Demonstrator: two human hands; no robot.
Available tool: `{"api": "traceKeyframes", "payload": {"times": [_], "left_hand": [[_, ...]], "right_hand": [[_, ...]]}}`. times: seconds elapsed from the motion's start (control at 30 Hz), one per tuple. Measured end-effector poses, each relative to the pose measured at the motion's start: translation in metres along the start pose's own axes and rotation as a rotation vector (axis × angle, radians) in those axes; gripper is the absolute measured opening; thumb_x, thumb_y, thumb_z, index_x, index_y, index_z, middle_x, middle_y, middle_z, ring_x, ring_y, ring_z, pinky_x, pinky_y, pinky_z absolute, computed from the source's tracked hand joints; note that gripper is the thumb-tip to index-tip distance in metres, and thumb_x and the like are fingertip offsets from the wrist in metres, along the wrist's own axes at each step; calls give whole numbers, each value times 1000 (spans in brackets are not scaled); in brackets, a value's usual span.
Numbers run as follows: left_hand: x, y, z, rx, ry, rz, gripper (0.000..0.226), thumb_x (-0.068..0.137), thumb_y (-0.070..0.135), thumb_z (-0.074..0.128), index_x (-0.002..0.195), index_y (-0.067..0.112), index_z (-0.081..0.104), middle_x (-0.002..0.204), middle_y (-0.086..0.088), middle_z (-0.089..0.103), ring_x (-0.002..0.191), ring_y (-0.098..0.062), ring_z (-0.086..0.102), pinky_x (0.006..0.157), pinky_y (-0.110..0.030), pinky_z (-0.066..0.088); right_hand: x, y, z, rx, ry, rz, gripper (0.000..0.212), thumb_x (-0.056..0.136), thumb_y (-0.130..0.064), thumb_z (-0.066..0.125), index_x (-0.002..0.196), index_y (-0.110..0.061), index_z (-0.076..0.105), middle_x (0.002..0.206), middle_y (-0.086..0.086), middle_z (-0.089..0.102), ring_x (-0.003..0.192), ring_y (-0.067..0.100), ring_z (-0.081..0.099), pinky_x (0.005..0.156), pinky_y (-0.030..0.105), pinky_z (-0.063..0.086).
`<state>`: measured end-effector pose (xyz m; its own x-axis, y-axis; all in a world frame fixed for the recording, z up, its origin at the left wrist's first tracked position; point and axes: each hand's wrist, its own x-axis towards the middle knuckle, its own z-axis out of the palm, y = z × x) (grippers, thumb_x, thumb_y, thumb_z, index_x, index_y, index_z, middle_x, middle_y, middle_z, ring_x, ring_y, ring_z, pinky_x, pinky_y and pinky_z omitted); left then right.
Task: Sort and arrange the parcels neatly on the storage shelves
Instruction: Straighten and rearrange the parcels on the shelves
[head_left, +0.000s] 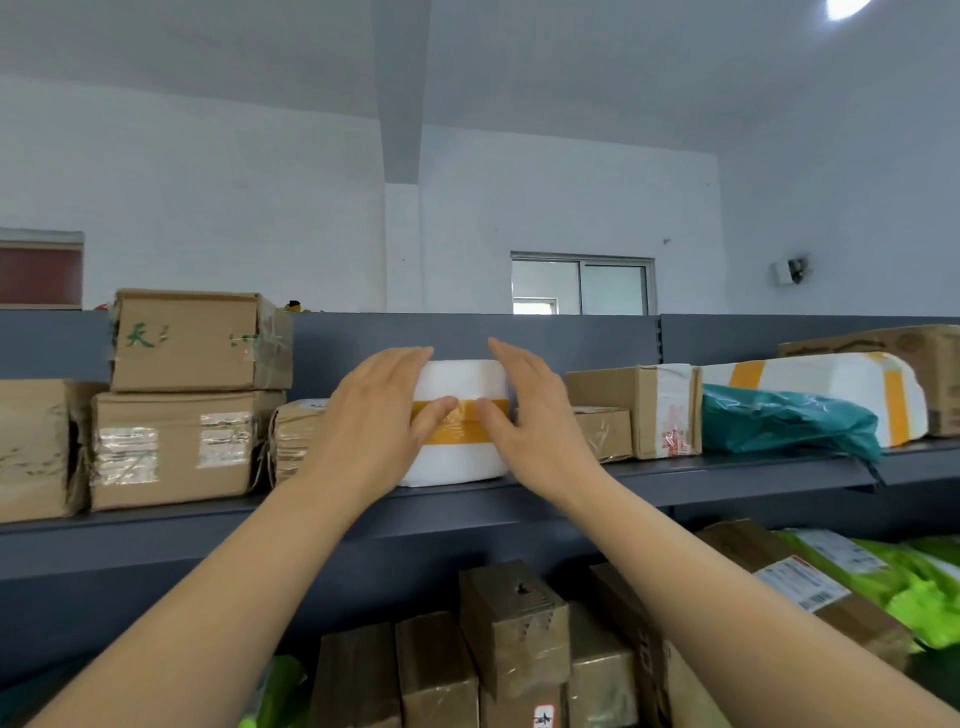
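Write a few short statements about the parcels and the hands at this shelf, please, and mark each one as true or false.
1. The left hand and the right hand both touch the white parcel on the upper shelf. True.
2. The white parcel is bound with green tape. False: its tape is yellow.
3. A teal bag lies on the same shelf, to the right of the white parcel. True.
4. The box with green characters stands directly on the shelf. False: it is stacked on another cardboard box.
5. Bright green bags lie below the upper shelf, at the right. True.
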<state>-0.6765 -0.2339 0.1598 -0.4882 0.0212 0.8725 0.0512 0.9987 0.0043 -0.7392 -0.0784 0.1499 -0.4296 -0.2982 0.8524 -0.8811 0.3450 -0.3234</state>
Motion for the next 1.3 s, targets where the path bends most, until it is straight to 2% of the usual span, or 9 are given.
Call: {"api": "traceKeyframes", "payload": {"times": [0.13, 0.23, 0.37, 0.6, 0.73, 0.87, 0.97, 1.13, 1.3], "left_hand": [[6, 4, 5, 118, -17, 11, 62, 92, 51, 45, 143, 18, 35, 143, -3, 43, 132, -21, 38, 109, -34, 26], [6, 3, 9, 119, -9, -1, 61, 90, 49, 51, 139, 14, 41, 139, -7, 47, 128, -24, 42, 108, -37, 30], [7, 1, 10, 89, -17, -13, 59, 88, 44, 57, 136, 11, 45, 137, -9, 49, 127, -26, 42, 107, -37, 30], [6, -3, 10, 71, -12, -19, 58, 87, 42, 59, 134, 10, 46, 136, -10, 49, 127, -27, 42, 107, -37, 30], [6, -5, 7, 58, -13, -26, 58, 88, 43, 57, 135, 11, 46, 137, -9, 49, 126, -27, 42, 106, -38, 30], [4, -5, 5, 51, -7, -26, 58, 88, 42, 58, 135, 11, 45, 137, -9, 48, 127, -27, 41, 107, -38, 30], [4, -4, 6, 45, -11, -23, 57, 89, 41, 57, 136, 12, 44, 139, -8, 47, 128, -26, 40, 107, -36, 29], [2, -1, 7, 30, -2, -35, 57, 90, 41, 56, 137, 13, 42, 139, -7, 46, 129, -24, 38, 108, -35, 28], [1, 0, 5, 28, -6, -46, 57, 91, 42, 54, 138, 13, 40, 141, -7, 44, 130, -24, 37, 109, -36, 28]], "right_hand": [[-6, 35, -20, -279, 109, 110, 54, 95, -31, 50, 144, -19, 32, 147, 0, 35, 135, 19, 26, 106, 30, 29], [-7, 59, -28, -535, 55, 218, 58, 93, -44, 47, 142, -18, 33, 146, 5, 33, 132, 25, 28, 104, 37, 32], [-9, 72, -27, -634, -38, 311, 59, 90, -54, 46, 136, -17, 42, 144, 8, 31, 130, 29, 27, 103, 40, 32], [-9, 68, -25, -603, -48, 287, 55, 84, -54, 53, 131, -26, 45, 133, 4, 39, 124, 28, 29, 100, 44, 29], [-6, 64, -27, -507, -69, 287, 48, 82, -50, 59, 124, -27, 50, 125, 3, 36, 119, 29, 32, 99, 44, 30], [-3, 62, -24, -242, 19, 362, 40, 78, -41, 70, 107, -23, 50, 118, 4, 30, 107, 27, 43, 86, 30, 39], [-1, 57, -19, -291, 15, 405, 42, 76, -43, 71, 101, -23, 43, 118, 5, 30, 97, 29, 49, 79, 33, 43], [-7, 49, -10, -248, 79, 345, 47, 70, -39, 74, 102, -22, 44, 111, -1, 31, 99, 26, 47, 78, 34, 46], [-23, 51, -8, -60, 259, 237, 77, 63, -31, 83, 125, -19, 40, 126, 1, 31, 113, 11, 35, 93, 22, 39]]}}
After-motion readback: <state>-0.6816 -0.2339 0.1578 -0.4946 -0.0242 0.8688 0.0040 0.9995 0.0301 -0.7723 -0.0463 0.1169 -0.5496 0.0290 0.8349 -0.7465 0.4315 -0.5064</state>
